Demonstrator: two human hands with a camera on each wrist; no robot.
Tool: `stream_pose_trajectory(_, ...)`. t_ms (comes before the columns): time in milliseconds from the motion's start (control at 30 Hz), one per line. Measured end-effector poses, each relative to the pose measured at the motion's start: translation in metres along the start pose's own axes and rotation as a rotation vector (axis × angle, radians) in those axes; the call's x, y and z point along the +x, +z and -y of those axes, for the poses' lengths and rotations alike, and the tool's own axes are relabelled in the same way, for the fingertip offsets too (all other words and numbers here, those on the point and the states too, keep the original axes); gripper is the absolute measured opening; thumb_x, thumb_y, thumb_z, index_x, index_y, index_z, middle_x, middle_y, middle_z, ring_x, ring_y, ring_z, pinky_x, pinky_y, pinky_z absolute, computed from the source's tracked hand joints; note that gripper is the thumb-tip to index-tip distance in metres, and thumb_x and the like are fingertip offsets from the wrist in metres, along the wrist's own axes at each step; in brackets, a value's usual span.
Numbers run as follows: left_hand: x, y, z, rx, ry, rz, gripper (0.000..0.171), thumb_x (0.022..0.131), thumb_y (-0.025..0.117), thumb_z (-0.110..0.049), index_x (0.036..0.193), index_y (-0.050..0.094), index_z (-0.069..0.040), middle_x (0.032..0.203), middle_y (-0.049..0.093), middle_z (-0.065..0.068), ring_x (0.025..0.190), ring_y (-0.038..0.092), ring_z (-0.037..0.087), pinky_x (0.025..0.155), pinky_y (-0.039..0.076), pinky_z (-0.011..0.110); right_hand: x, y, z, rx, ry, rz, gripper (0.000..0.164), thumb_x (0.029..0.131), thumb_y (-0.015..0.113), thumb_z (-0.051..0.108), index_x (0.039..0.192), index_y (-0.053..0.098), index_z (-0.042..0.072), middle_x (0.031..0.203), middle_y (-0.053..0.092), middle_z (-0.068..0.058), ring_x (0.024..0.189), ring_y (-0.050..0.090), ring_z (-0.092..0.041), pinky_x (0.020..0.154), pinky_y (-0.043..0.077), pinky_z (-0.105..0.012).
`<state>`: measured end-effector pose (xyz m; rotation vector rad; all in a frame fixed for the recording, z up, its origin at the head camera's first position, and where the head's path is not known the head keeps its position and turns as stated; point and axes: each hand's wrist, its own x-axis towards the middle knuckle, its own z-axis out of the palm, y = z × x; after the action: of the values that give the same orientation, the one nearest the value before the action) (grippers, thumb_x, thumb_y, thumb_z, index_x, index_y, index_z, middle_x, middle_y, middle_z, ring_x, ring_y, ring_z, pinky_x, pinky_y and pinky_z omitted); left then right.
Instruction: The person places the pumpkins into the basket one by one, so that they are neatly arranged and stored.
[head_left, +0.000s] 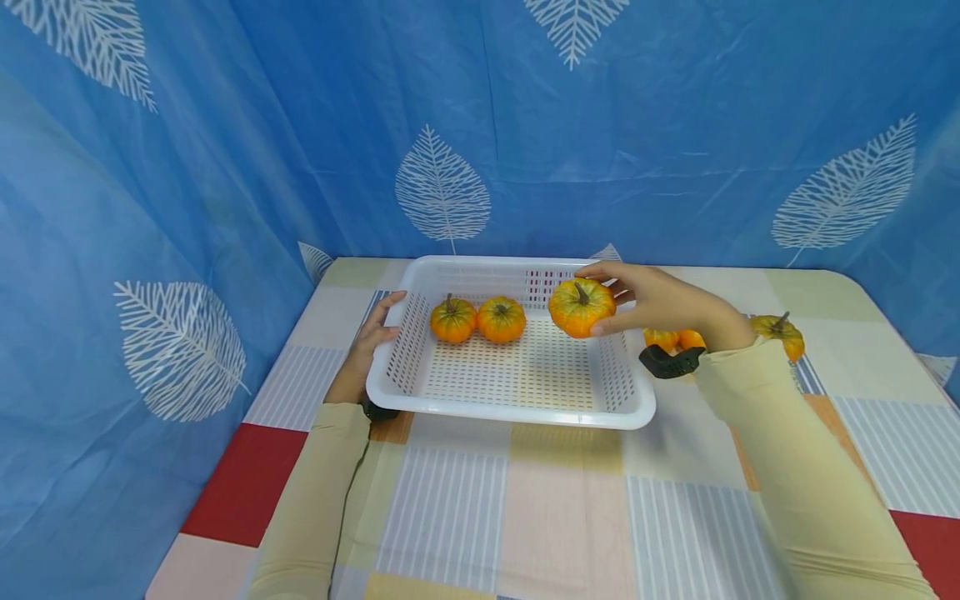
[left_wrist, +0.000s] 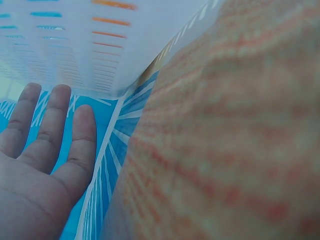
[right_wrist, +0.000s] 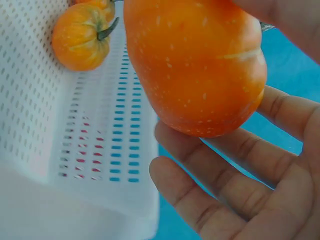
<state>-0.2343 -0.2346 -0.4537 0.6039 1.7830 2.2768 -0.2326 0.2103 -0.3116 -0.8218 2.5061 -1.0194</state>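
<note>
My right hand [head_left: 648, 298] grips a small orange pumpkin [head_left: 581, 307] over the right part of a white plastic basket [head_left: 510, 412]. In the right wrist view, the thumb lies on one side of this pumpkin [right_wrist: 195, 70] and fingers on the other. Two more pumpkins, one on the left [head_left: 453, 319] and one beside it [head_left: 501, 320], sit together in the left half of the basket. At the basket's left end is my left hand [head_left: 367, 337], fingertips right at the rim. Its fingers [left_wrist: 60, 115] look extended beside the slotted wall in the left wrist view.
Right of the basket, partly behind my right wrist, lie orange pumpkins [head_left: 662, 339]. Another pumpkin [head_left: 780, 335] shows farther right, past my forearm. A patchwork cloth [head_left: 562, 508] covers the table. A blue curtain [head_left: 600, 167] with white leaves hangs behind and at the left.
</note>
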Motion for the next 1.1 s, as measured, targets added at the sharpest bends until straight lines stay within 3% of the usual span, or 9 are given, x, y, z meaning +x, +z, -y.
stream_pose_trajectory(200, -0.001, 0.001, 0.0, -0.02, -0.015, -0.008, 0.057, 0.095, 0.04, -0.011, 0.144, 0.048, -0.039, 0.17, 0.016, 0.017, 0.132, 0.039, 0.032, 0.099, 0.046, 0.04, 0.012, 0.005, -0.003, 0.03, 0.055, 0.01, 0.079, 0.095, 0.084, 0.017, 0.16, 0.043, 0.0, 0.157, 0.048, -0.026, 0.135, 0.053, -0.041, 0.112, 0.048, -0.058)
stream_pose_trajectory(533, -0.002, 0.003, -0.002, -0.004, -0.048, -0.041, 0.058, 0.095, 0.04, -0.012, 0.147, 0.046, -0.038, 0.174, 0.014, 0.019, 0.136, 0.036, 0.035, 0.1, 0.044, 0.044, 0.033, 0.011, -0.01, 0.088, 0.107, 0.038, 0.079, 0.096, 0.083, 0.015, 0.161, 0.042, -0.001, 0.162, 0.042, -0.028, 0.144, 0.044, -0.047, 0.118, 0.04, -0.063)
stream_pose_trajectory(733, -0.001, 0.002, -0.001, -0.003, -0.05, -0.035, 0.058, 0.095, 0.04, -0.013, 0.148, 0.045, -0.037, 0.174, 0.014, 0.018, 0.136, 0.036, 0.035, 0.1, 0.045, 0.044, 0.042, 0.015, -0.011, 0.115, 0.177, 0.056, 0.079, 0.096, 0.082, 0.013, 0.162, 0.041, 0.0, 0.165, 0.037, -0.032, 0.143, 0.046, -0.052, 0.116, 0.041, -0.064)
stream_pose_trajectory(1100, 0.0, 0.002, -0.001, 0.03, -0.035, -0.024, 0.061, 0.094, 0.037, -0.011, 0.15, 0.042, -0.037, 0.173, 0.012, 0.022, 0.132, 0.038, 0.034, 0.098, 0.048, 0.041, 0.061, 0.024, -0.012, 0.043, 0.268, 0.072, 0.08, 0.092, 0.084, 0.013, 0.159, 0.044, -0.001, 0.161, 0.042, -0.033, 0.144, 0.045, -0.051, 0.118, 0.039, -0.064)
